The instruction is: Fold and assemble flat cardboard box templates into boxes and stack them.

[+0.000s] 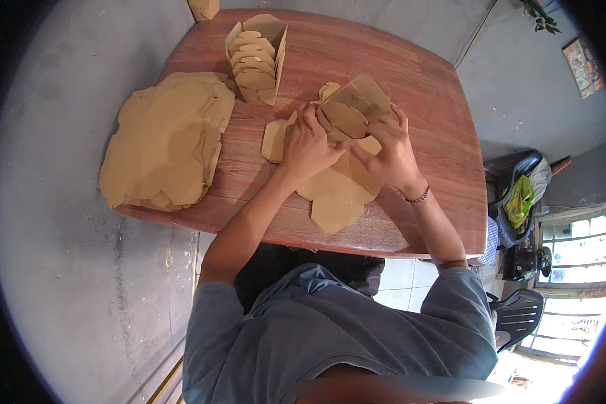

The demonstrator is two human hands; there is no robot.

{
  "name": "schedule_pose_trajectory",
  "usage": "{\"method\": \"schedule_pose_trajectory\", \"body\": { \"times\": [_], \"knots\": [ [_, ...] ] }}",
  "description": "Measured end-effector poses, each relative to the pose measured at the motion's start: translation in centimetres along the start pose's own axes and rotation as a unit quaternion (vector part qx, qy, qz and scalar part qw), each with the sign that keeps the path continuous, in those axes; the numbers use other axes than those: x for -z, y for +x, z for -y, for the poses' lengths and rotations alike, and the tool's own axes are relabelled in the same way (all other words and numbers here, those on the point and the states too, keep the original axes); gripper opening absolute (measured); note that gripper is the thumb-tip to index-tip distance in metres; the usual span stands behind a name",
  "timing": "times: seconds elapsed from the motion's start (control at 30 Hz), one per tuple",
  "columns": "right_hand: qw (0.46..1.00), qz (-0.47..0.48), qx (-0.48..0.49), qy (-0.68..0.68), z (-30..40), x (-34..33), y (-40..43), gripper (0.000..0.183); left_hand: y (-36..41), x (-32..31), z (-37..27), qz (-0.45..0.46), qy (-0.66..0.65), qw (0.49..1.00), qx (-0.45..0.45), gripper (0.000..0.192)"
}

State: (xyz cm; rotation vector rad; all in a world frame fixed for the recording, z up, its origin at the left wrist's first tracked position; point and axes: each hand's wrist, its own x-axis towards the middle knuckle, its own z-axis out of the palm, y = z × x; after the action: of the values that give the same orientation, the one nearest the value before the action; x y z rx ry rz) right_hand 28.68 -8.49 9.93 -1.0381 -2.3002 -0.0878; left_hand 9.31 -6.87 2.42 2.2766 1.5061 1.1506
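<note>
A partly folded kraft cardboard box [351, 118] is raised between my two hands, its flaps bent inward. My left hand [310, 141] grips its left side, fingers curled over the edge. On the opposite side my right hand [391, 146] holds the box, thumb low at the near edge. Beneath them flat, unfolded cardboard blanks [336, 212] lie on the wooden table [434, 151], partly covered by my hands and the box.
A thick pile of flat cardboard blanks [159, 144] sits at the table's left, against the grey wall [60, 151]. Behind it stands a nested stack of folded boxes [256, 60]. To the right are a black plastic chair [520, 315] and another chair bearing a yellow-green bag [519, 202].
</note>
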Motion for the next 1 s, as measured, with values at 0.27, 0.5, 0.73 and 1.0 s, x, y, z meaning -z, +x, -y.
{"method": "schedule_pose_trajectory", "body": {
  "times": [0.27,0.5,0.73,1.0],
  "knots": [
    [0.998,0.053,-0.021,0.01,0.8,0.1,3.5,0.023,0.1,0.1,0.7,-0.071,-0.013,0.997,0.029,0.099],
    [0.994,0.017,0.011,0.11,-0.5,3.8,8.6,0.022,2.1,2.5,3.6,-0.222,-0.047,0.968,-0.107,0.1],
    [0.974,0.0,-0.051,0.219,-1.3,7.5,18.4,0.027,2.9,2.3,8.7,-0.355,0.006,0.935,-0.019,0.103],
    [0.835,0.059,-0.075,0.541,-6.4,0.5,24.8,0.035,3.0,2.0,9.6,-0.344,0.15,0.925,0.065,0.112]
  ]
}}
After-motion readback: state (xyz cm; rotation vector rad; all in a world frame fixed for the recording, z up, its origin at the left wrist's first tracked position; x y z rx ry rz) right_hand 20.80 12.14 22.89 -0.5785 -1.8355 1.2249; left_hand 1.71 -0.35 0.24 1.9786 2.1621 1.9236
